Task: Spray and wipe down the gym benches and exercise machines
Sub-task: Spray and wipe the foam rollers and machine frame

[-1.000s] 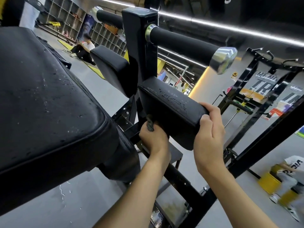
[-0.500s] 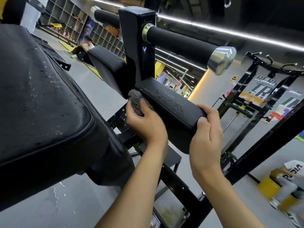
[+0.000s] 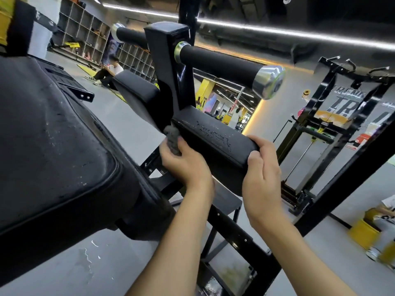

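Left hand [image 3: 183, 165] grips bunched cloth [image 3: 172, 139] at pad's [image 3: 215, 137] inner end; right hand [image 3: 260, 178] clasps outer end; bunched cloth may skip mid-pad droplets.

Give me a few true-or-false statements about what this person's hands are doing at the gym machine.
1. The left hand holds a grey cloth against the small black pad. True.
2. The right hand holds a spray bottle. False: it grips the near end of the small black pad, and no bottle is in view.
3. The top of the small black pad is speckled with pale flecks or droplets. True.
4. The foam roller above the pad ends in a yellow cap. False: it ends in a shiny chrome cap.
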`<state>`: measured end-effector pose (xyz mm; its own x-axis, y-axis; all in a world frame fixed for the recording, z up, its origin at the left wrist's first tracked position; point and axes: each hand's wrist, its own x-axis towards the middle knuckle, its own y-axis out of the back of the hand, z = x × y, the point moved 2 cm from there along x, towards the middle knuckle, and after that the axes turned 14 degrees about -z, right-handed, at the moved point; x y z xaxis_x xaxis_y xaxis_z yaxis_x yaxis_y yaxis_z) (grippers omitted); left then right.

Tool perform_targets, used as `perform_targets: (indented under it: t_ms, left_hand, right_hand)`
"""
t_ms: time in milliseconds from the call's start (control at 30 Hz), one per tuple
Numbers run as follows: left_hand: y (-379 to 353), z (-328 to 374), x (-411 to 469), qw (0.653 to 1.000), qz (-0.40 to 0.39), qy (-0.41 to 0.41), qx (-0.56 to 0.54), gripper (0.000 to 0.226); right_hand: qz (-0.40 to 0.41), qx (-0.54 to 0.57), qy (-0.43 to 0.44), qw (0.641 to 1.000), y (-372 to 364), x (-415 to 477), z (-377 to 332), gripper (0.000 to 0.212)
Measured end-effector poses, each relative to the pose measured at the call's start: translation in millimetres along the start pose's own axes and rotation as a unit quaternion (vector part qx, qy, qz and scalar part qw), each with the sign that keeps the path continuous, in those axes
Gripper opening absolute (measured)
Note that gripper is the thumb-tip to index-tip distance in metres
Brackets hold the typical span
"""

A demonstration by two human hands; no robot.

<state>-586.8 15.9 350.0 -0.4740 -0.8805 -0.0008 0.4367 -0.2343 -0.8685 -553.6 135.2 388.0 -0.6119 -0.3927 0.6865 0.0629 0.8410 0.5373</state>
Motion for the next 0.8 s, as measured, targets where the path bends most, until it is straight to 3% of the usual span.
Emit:
perform_targets:
  t_ms: [100,233,400,467,600,700,800]
  left_hand:
    - [-17,50,-9,0.991,-0.058,-0.089,0.08,0.024]
    - [-39,73,-2,0.958,-0.135,-0.046,0.25,0.024]
    - [-41,88,8,0.881,-0.207,-0.032,0.424,0.021]
    - [-37,88,-1,0.856,-0.25,-0.055,0.448,0.023]
    - [-22,88,-32,0.796,-0.339,-0.125,0.485,0.027]
    - [-15,87,-56,0.765,-0.389,-0.163,0.486,0.03]
    - [-13,84,-86,0.711,-0.463,-0.211,0.486,0.035]
  right_hand:
    - [-0.015,0.006,-0.018,1.0,2,0,-3,0.037]
    - [-0.032,0.017,-0.04,0.999,6,-1,-12,0.045]
    - [-0.065,0.032,-0.062,0.995,12,-2,-19,0.044]
    - [-0.059,0.052,-0.065,0.995,13,-3,-20,0.05]
    - [-0.039,0.111,-0.083,0.99,14,-6,-20,0.043]
    - [-0.055,0.167,-0.087,0.981,21,-4,-19,0.041]
    - [-0.083,0.193,-0.078,0.975,33,-3,-17,0.046]
